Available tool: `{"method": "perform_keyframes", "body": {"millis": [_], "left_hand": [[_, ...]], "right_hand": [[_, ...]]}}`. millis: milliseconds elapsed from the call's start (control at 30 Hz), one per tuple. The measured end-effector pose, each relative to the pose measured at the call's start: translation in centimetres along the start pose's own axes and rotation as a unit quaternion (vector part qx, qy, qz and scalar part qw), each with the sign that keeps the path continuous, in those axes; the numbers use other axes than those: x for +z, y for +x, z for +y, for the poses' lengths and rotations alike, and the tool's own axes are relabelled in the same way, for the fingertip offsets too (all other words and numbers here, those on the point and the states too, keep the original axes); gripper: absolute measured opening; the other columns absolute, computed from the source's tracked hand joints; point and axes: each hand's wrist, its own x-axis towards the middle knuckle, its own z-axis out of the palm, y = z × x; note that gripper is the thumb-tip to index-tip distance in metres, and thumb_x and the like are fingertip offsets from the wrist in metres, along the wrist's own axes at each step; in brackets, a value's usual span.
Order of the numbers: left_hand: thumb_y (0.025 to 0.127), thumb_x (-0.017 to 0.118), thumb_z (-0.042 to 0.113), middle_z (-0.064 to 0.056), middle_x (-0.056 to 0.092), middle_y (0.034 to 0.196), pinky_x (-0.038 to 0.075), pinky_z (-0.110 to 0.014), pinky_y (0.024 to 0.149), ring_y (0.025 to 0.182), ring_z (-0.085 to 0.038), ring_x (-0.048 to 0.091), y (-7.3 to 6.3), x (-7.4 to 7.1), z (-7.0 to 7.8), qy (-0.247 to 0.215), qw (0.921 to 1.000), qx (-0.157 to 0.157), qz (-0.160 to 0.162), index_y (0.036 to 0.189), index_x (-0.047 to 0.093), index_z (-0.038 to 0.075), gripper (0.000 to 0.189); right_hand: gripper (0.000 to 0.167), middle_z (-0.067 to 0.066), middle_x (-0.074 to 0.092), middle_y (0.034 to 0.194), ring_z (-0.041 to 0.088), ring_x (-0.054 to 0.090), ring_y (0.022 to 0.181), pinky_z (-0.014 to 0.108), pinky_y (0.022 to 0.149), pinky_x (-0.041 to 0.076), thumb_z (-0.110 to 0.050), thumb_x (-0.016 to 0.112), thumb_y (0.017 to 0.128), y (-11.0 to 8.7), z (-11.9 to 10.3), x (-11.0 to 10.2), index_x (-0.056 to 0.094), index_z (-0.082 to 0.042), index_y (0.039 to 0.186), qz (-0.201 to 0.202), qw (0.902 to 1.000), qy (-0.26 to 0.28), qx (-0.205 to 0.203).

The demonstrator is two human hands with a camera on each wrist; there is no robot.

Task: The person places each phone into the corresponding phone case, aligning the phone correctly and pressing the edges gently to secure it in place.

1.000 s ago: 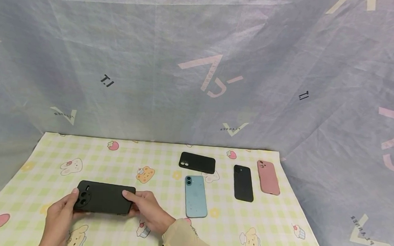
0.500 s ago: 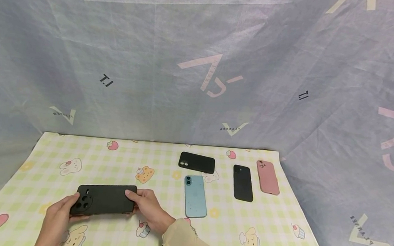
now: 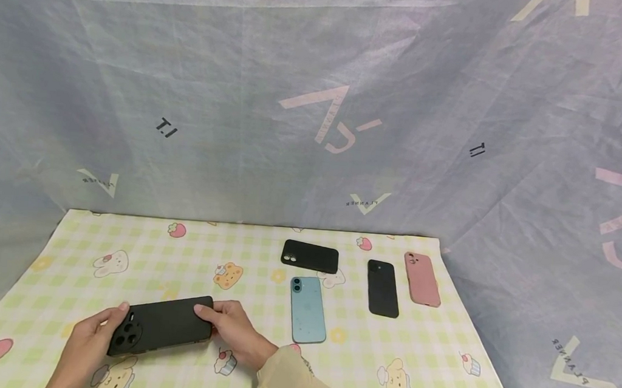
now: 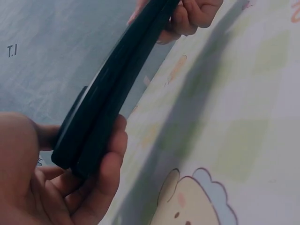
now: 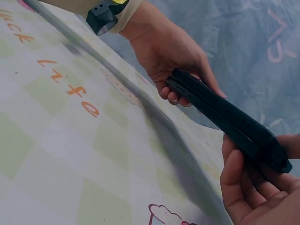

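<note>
A black phone case (image 3: 169,323) with a round camera ring is held level in front of the person, above the cloth. My left hand (image 3: 87,339) grips its camera end, thumb on the near corner. At the other end my right hand (image 3: 238,333) pinches it, thumb on the back face. The left wrist view shows two dark layers: the case with its raised camera ring, and a phone-shaped slab (image 4: 101,147) flat against it, a groove between them. In the right wrist view the same stack spans both hands, and the slab's screen side is hidden.
Right of the hands lies a light blue phone (image 3: 308,309), with a black phone case (image 3: 311,257) behind it. Farther right are a black phone (image 3: 383,290) and a pink phone case (image 3: 423,281). Grey curtain (image 3: 274,106) hangs behind the checked tablecloth (image 3: 263,245).
The camera end has swung down toward the person, so the case now slants in the head view. My left hand moved down with it; the right hand stayed nearly in place.
</note>
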Motion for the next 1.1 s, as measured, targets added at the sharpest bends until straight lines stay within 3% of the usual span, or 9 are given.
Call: {"method": "perform_keyframes", "body": {"millis": [267,600,1000,1100], "left_hand": [[0.112,0.027,0.065,-0.040,0.043,0.155,0.043,-0.070,0.110,0.134,-0.058,0.050,0.02,0.16,-0.01,0.017,0.9997,0.017,-0.001,0.153,0.046,-0.012,0.090],[0.114,0.030,0.060,-0.037,0.058,0.138,0.053,-0.059,0.095,0.115,-0.047,0.064,0.01,0.25,0.23,0.012,0.9995,0.028,0.010,0.152,0.048,-0.010,0.082],[0.113,0.034,0.061,-0.037,0.057,0.143,0.051,-0.064,0.100,0.119,-0.050,0.062,0.00,0.43,0.32,-0.009,0.9996,0.022,0.018,0.151,0.050,-0.010,0.082],[0.113,0.035,0.061,-0.036,0.058,0.141,0.053,-0.060,0.099,0.114,-0.044,0.066,0.09,0.38,0.23,-0.015,0.9997,0.019,0.011,0.150,0.051,-0.011,0.082]], "right_hand": [[0.030,0.011,0.082,0.103,0.008,0.076,0.085,0.019,0.076,0.058,-0.026,0.069,0.107,0.00,0.14,-0.18,0.081,-0.001,0.116,-0.003,1.0000,-0.006,0.000],[0.030,0.008,0.082,0.100,0.005,0.074,0.080,0.019,0.071,0.056,-0.027,0.068,0.107,-0.04,0.22,-0.19,0.081,-0.001,0.116,-0.001,0.9999,-0.015,-0.001],[0.028,0.008,0.082,0.099,0.006,0.074,0.080,0.019,0.072,0.056,-0.026,0.069,0.106,0.03,0.23,-0.22,0.081,-0.001,0.112,0.004,1.0000,-0.003,0.001],[0.029,0.008,0.081,0.101,0.008,0.075,0.084,0.020,0.076,0.057,-0.026,0.070,0.106,0.00,0.22,-0.27,0.081,0.000,0.112,0.006,1.0000,-0.002,0.004]]}}
